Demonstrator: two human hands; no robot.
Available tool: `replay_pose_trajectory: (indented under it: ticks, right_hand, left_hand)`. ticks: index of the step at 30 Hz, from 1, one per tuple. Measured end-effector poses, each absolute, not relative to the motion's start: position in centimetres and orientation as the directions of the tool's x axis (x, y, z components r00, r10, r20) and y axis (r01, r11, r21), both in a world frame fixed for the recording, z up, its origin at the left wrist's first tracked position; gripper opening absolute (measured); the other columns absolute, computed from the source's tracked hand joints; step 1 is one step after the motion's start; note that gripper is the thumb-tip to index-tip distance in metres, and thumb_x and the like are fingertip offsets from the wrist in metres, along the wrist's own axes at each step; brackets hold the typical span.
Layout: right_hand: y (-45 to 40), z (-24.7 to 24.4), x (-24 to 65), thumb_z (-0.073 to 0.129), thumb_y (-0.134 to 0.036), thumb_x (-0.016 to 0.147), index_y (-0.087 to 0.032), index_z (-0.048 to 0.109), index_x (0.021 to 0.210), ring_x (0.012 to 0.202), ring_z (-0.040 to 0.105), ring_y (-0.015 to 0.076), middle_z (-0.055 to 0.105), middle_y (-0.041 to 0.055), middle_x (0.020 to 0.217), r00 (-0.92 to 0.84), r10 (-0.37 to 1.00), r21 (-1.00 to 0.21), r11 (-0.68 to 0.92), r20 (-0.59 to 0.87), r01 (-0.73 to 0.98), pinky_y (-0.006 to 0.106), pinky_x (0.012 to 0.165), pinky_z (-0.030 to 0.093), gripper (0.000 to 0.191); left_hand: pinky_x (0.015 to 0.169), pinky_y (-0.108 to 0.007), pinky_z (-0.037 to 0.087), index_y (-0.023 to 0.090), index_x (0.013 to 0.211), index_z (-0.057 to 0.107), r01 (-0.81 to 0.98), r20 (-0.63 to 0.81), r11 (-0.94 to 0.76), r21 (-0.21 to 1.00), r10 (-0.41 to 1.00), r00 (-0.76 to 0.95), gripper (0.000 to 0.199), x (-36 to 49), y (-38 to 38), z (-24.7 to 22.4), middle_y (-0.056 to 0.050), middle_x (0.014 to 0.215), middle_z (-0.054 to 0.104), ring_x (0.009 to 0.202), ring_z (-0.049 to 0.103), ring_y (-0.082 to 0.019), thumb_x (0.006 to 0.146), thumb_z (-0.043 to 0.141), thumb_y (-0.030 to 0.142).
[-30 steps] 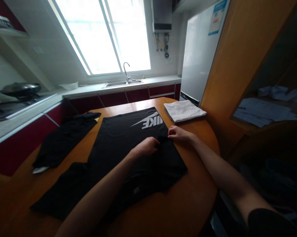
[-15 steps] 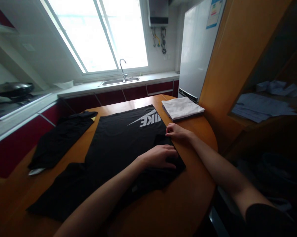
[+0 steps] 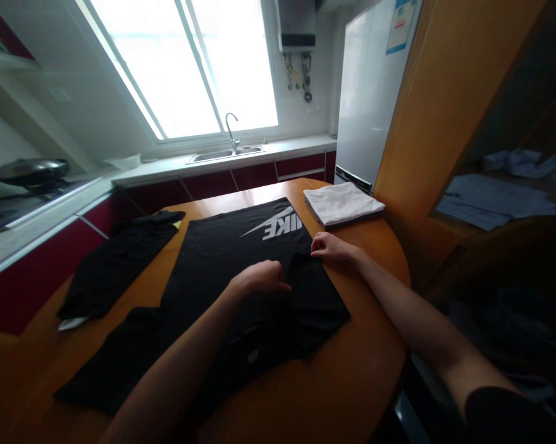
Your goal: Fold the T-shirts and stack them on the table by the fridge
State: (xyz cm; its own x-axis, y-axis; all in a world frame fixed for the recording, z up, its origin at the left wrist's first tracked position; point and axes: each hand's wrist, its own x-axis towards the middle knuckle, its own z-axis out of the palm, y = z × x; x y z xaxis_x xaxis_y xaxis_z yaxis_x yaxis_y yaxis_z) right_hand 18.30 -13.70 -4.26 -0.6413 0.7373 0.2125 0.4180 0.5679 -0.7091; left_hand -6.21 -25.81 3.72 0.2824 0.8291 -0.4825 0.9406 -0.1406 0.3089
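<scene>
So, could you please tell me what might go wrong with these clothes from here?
The right hand is at the edge of the black Nike T-shirt, with the left hand over its middle, so an uneven pull might crease it. The folded white cloth lies close beyond the right hand and could get nudged. The other black garment lies along the table's edge and might slip off.

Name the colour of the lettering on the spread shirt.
White lettering, showing best in the head view.
</scene>
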Motion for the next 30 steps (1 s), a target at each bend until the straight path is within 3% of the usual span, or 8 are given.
replay_pose_trajectory:
  ticks: [4, 9, 13, 21, 23, 25, 28, 30]
  right_hand:
    - [-13.5, -4.5, 18.4, 0.079, -0.026, 0.075, -0.017, 0.074, 0.078, 0.072, 0.049, 0.0133, 0.053, -0.0002, 0.081, -0.641, 0.734, -0.705, 0.576, 0.223, 0.414, 0.026, 0.068, 0.042, 0.011]
    - [-13.4, -4.8, 18.4, 0.078, -0.027, 0.075, -0.017, 0.074, 0.078, 0.072, 0.05, 0.0136, 0.052, -0.0002, 0.081, -0.649, 0.727, -0.706, 0.579, 0.223, 0.407, 0.026, 0.068, 0.042, 0.011]
    - [-13.4, -4.8, 18.5, 0.078, -0.027, 0.076, -0.016, 0.074, 0.079, 0.074, 0.051, 0.0143, 0.054, 0.0008, 0.083, -0.647, 0.728, -0.705, 0.581, 0.226, 0.406, 0.026, 0.069, 0.043, 0.012]
    - [-13.7, -4.3, 18.4, 0.078, -0.027, 0.076, -0.016, 0.075, 0.081, 0.074, 0.051, 0.0139, 0.054, 0.0007, 0.083, -0.647, 0.733, -0.696, 0.578, 0.211, 0.427, 0.025, 0.07, 0.043, 0.013]
    - [-13.7, -4.4, 18.4, 0.078, -0.026, 0.076, -0.016, 0.075, 0.082, 0.074, 0.051, 0.0137, 0.054, 0.0005, 0.083, -0.643, 0.735, -0.697, 0.577, 0.217, 0.424, 0.025, 0.069, 0.043, 0.013]
    - [-13.7, -4.4, 18.4, 0.078, -0.026, 0.075, -0.015, 0.075, 0.082, 0.074, 0.051, 0.0138, 0.054, 0.0006, 0.083, -0.642, 0.733, -0.697, 0.581, 0.225, 0.421, 0.025, 0.069, 0.043, 0.013]
    - [-13.8, -4.5, 18.3, 0.077, -0.027, 0.076, -0.015, 0.075, 0.083, 0.075, 0.052, 0.0144, 0.056, 0.001, 0.083, -0.641, 0.732, -0.689, 0.589, 0.232, 0.423, 0.026, 0.069, 0.043, 0.014]
    - [-13.9, -4.4, 18.3, 0.077, -0.026, 0.076, -0.016, 0.075, 0.084, 0.077, 0.053, 0.0149, 0.057, 0.0013, 0.084, -0.642, 0.731, -0.683, 0.593, 0.233, 0.427, 0.026, 0.071, 0.044, 0.014]
  left_hand:
    - [0.054, -0.024, 0.048, 0.017, 0.048, 0.064, 0.921, -0.633, -0.049, 0.387, 0.712, 0.304, 0.037, -5.5, -26.1, 3.1, -0.006, 0.053, 0.068, 0.053, 0.065, -0.018, 0.077, 0.073, 0.038]
    - [0.055, -0.025, 0.05, 0.016, 0.054, 0.065, 0.861, -0.642, 0.02, 0.507, 0.676, 0.362, 0.025, -5.4, -25.8, 2.6, -0.005, 0.057, 0.069, 0.053, 0.064, -0.016, 0.074, 0.074, 0.027]
    - [0.054, -0.023, 0.046, 0.015, 0.058, 0.068, 0.844, -0.6, -0.052, 0.534, 0.681, 0.421, 0.021, -6.2, -25.5, 3.3, -0.005, 0.06, 0.071, 0.054, 0.063, -0.015, 0.076, 0.071, 0.025]
    - [0.059, -0.025, 0.048, 0.017, 0.058, 0.065, 0.958, -0.635, -0.115, 0.264, 0.727, 0.262, 0.03, -6.2, -25.5, 3.7, -0.004, 0.063, 0.07, 0.061, 0.066, -0.018, 0.079, 0.072, 0.036]
    - [0.063, -0.028, 0.05, 0.018, 0.067, 0.068, 0.976, -0.509, -0.165, 0.143, 0.833, 0.216, 0.034, -5.8, -25.7, 3.8, -0.006, 0.071, 0.072, 0.068, 0.068, -0.021, 0.081, 0.071, 0.048]
    - [0.07, -0.031, 0.051, 0.02, 0.082, 0.071, 0.968, -0.264, -0.224, 0.113, 0.933, 0.246, 0.031, -5.0, -26.1, 3.7, -0.007, 0.084, 0.073, 0.079, 0.069, -0.024, 0.086, 0.066, 0.05]
    - [0.091, -0.031, 0.05, 0.025, 0.109, 0.071, 0.812, 0.069, -0.513, 0.278, 0.854, 0.515, 0.02, -3.0, -27.1, 3.0, -0.007, 0.111, 0.069, 0.104, 0.065, -0.023, 0.095, 0.059, 0.034]
    - [0.099, -0.029, 0.046, 0.026, 0.117, 0.07, 0.589, 0.147, -0.708, 0.389, 0.679, 0.719, 0.024, -1.5, -27.9, 2.2, -0.005, 0.119, 0.065, 0.113, 0.061, -0.021, 0.097, 0.058, 0.028]
